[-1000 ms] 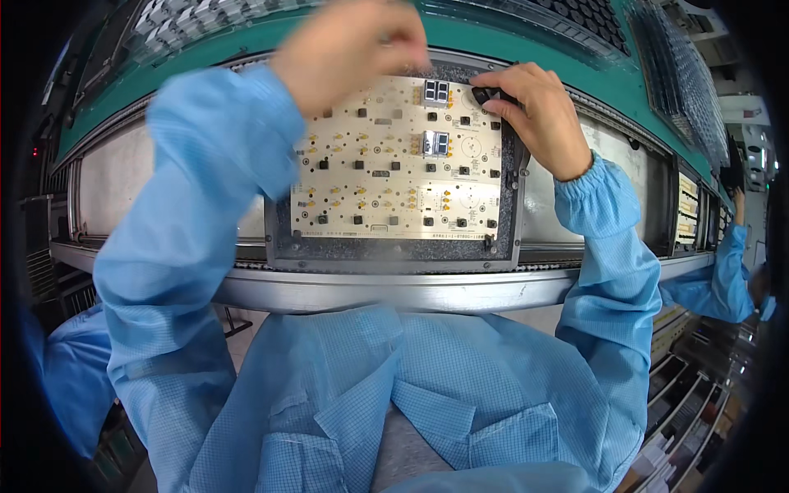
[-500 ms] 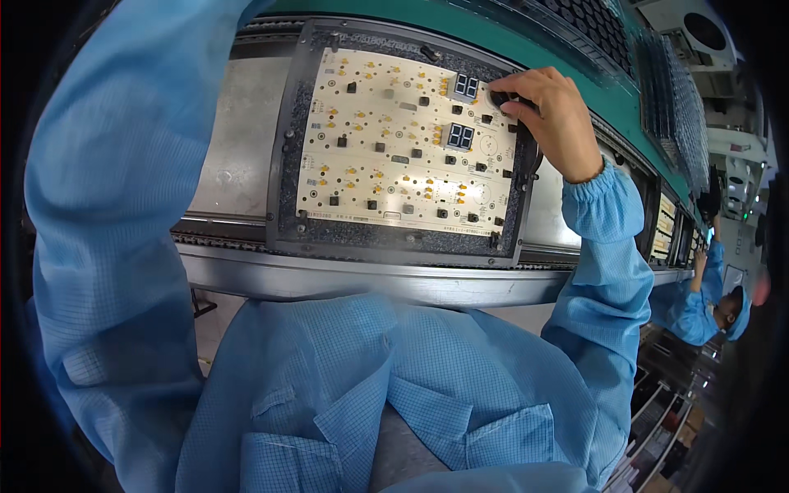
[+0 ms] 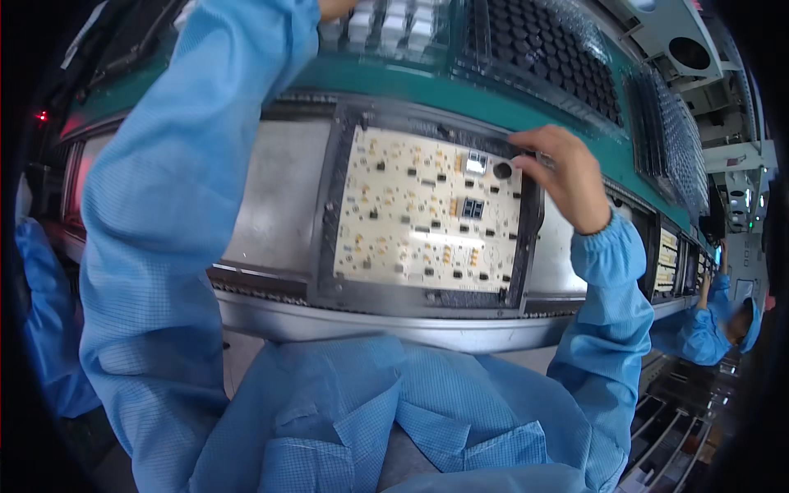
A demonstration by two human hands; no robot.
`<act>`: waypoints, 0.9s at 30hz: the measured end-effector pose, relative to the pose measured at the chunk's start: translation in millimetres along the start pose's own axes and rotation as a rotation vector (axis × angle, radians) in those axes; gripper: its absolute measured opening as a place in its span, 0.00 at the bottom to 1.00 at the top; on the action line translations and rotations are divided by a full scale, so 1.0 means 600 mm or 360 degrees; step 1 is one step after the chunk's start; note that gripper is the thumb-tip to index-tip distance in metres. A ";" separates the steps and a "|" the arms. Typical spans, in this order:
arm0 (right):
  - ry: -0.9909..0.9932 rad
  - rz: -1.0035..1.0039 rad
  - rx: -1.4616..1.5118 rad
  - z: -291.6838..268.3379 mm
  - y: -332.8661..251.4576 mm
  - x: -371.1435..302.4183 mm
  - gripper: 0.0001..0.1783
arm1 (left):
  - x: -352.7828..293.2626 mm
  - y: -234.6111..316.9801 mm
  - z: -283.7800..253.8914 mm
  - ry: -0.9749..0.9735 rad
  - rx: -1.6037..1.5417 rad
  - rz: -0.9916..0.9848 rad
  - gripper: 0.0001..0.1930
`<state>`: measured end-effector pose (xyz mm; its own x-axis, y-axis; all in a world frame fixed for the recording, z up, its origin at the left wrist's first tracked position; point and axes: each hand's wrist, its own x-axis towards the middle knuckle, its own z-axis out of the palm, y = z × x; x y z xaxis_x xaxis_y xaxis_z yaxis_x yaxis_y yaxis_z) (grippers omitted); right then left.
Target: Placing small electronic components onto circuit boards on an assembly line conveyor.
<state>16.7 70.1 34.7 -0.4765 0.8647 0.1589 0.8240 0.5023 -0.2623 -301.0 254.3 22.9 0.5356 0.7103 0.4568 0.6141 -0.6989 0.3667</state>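
Observation:
A cream circuit board [image 3: 394,185] lies in a dark speckled frame [image 3: 325,205] on the conveyor in front of me. Two-digit display modules stand on its right half, the upper display [image 3: 476,163] above the lower display [image 3: 472,208]. A round black component [image 3: 503,170] sits at the board's upper right corner. Just right of it, my right hand [image 3: 573,177] hovers with thumb and forefinger apart, nothing visible between them. My left hand [image 3: 335,6] reaches to the top edge beside a tray of white parts [image 3: 394,29]; its fingers are out of view.
A clear tray of round black parts [image 3: 542,57] rests on the green surface [image 3: 362,78] behind the conveyor. Stacked clear trays [image 3: 670,131] stand farther right. A metal rail [image 3: 370,327] runs along my side. Co-workers in blue are at right [image 3: 699,337] and left [image 3: 49,304].
The round black component was at my right fingertips; now it stands on the board with the fingers off it. My left hand has come into view at the top. The whole view has shifted.

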 end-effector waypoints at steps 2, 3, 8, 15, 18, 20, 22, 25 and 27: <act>0.0363 0.0164 0.0004 -0.023 0.051 0.002 0.13 | 0.025 0.025 0.000 -0.0020 0.0127 0.0048 0.10; 0.0511 0.0192 -0.0057 -0.039 0.068 0.006 0.13 | 0.032 0.034 0.001 -0.0053 0.0245 0.0030 0.09; 0.0543 0.0412 -0.0472 -0.050 0.207 0.054 0.17 | 0.083 0.002 0.045 0.0216 0.0582 0.0296 0.12; 0.0640 0.0449 -0.0499 -0.015 0.164 0.085 0.16 | 0.015 0.023 0.007 -0.0352 -0.0071 -0.0081 0.12; 0.0595 0.0498 -0.0524 -0.025 0.160 0.095 0.15 | -0.027 0.050 -0.006 -0.0240 -0.0137 0.0173 0.13; 0.0514 0.0579 -0.0490 -0.036 0.168 0.094 0.14 | -0.034 0.056 -0.023 0.0104 -0.0242 -0.0078 0.13; 0.0318 0.0808 -0.0341 -0.052 0.177 0.095 0.15 | -0.023 0.023 -0.061 0.0167 -0.0050 -0.0226 0.12; 0.0298 0.0765 -0.0226 -0.046 0.185 0.099 0.14 | -0.023 -0.065 -0.096 0.0006 0.0096 -0.0461 0.12; 0.0246 0.0793 -0.0178 -0.048 0.192 0.096 0.12 | -0.019 -0.086 -0.090 -0.0262 0.0450 -0.0503 0.12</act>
<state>92.9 177.5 40.9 0.0245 0.9831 0.1813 0.9706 0.0201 -0.2400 -369.8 277.7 42.7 0.3673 0.9050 0.2147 0.8842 -0.4113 0.2214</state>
